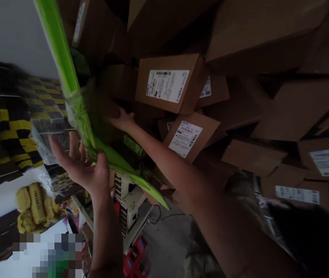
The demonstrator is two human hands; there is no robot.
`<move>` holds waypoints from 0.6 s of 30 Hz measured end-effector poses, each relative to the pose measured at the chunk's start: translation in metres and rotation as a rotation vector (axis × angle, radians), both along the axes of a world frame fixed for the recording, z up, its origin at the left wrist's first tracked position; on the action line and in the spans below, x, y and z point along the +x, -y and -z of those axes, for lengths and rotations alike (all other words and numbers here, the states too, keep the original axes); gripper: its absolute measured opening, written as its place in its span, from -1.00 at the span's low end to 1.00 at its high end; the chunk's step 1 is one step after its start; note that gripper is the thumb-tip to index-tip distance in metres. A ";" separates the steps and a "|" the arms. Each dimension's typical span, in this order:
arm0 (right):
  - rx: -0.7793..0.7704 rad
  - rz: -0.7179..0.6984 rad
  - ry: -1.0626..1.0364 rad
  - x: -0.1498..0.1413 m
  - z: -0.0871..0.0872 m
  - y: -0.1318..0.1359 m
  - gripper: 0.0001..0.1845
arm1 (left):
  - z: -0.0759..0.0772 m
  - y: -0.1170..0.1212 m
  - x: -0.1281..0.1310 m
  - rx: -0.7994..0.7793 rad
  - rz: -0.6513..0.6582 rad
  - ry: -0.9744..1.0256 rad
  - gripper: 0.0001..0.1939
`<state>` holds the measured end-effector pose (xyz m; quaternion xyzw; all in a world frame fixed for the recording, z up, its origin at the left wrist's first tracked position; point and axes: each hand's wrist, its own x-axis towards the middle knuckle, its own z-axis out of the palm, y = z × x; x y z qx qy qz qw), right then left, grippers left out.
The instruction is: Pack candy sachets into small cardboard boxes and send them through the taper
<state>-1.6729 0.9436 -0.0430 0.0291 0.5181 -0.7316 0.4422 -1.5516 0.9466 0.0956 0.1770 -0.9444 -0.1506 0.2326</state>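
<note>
A long bright green-edged package, partly wrapped in clear plastic, runs from the top left down to the middle of the head view. My left hand is under its lower part, palm towards me, fingers spread, thumb against the green edge. My right hand reaches in from the right along my bare forearm and grips the package's far side. Its fingers are partly hidden behind the blurred plastic. A plastic-wrapped dark bundle lies right beside my left hand.
Brown cardboard boxes with white shipping labels are stacked across the middle and right. Black-and-yellow striped goods fill the left. Yellow bundles, a white rack and red crates stand on the grey floor below.
</note>
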 end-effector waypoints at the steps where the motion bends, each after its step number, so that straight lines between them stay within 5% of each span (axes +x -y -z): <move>1: 0.009 -0.049 -0.041 -0.006 0.006 0.017 0.08 | 0.006 0.001 -0.003 -0.013 0.037 0.002 0.03; 4: 0.084 -0.121 -0.247 0.000 0.029 0.034 -0.19 | 0.026 0.004 -0.012 -0.012 0.156 0.046 -0.01; 8: 0.272 -0.040 -0.432 0.023 0.050 0.009 -0.43 | 0.047 0.003 -0.023 -0.018 0.193 0.105 -0.10; 14: 0.252 0.067 -0.676 0.023 0.039 0.027 -0.29 | 0.046 0.002 -0.026 0.010 0.276 0.076 -0.13; 18: 0.107 0.013 -0.566 0.017 0.040 0.037 -0.53 | 0.059 0.004 -0.031 -0.002 0.281 0.108 -0.14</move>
